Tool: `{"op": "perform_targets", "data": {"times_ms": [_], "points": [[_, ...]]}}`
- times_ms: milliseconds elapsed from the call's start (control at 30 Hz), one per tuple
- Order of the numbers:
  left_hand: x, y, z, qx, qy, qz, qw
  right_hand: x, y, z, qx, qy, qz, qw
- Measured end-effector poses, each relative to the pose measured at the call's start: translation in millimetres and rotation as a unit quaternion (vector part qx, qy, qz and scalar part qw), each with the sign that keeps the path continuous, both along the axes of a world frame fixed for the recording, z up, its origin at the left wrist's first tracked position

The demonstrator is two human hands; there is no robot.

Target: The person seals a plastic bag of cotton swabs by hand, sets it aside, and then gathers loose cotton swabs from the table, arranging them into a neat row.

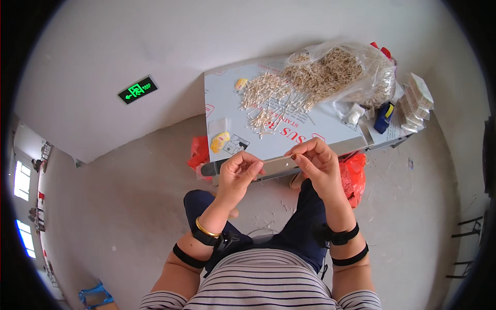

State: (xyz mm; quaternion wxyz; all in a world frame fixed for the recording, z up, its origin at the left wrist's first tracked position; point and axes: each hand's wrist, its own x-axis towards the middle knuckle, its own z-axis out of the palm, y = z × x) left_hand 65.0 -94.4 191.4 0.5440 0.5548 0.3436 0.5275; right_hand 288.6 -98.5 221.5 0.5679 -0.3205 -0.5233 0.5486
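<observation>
Pale, thin wooden stick (279, 157) is being held level between your two hands, near the table's front edge. Your left hand (238, 170) is pinching its left end closed, your right hand (318, 160) is gripping the brown-tipped right end. I judge you are checking one stick; next needs a gentle release onto the loose heap of pale sticks (266, 95) farther on the white table (227, 103).

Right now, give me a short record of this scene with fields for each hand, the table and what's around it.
Left hand: fingers pinched on one end of a thin pale stick
Right hand: fingertips pinching the stick's other end, which has a small brown tip
Table: low white printed board against the wall
On table: loose pile of thin pale sticks; clear plastic bag full of the same sticks; stack of small white boxes; blue object, kind unclear
Below table: red plastic bags on the grey floor
</observation>
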Motion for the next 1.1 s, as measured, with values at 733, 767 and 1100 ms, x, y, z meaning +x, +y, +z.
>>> {"op": "perform_targets", "data": {"times_ms": [733,767,1100], "points": [[-69,-52,63,0.109,0.246,0.071,0.961,240,-107,-212,-0.12,-0.515,-0.438,0.727],[-73,-51,66,0.103,0.247,0.073,0.961,237,-102,-216,-0.117,-0.504,-0.424,0.743],[-81,19,86,0.155,0.36,0.041,0.919,171,-21,-157,-0.019,-0.454,-0.249,0.855]]}}
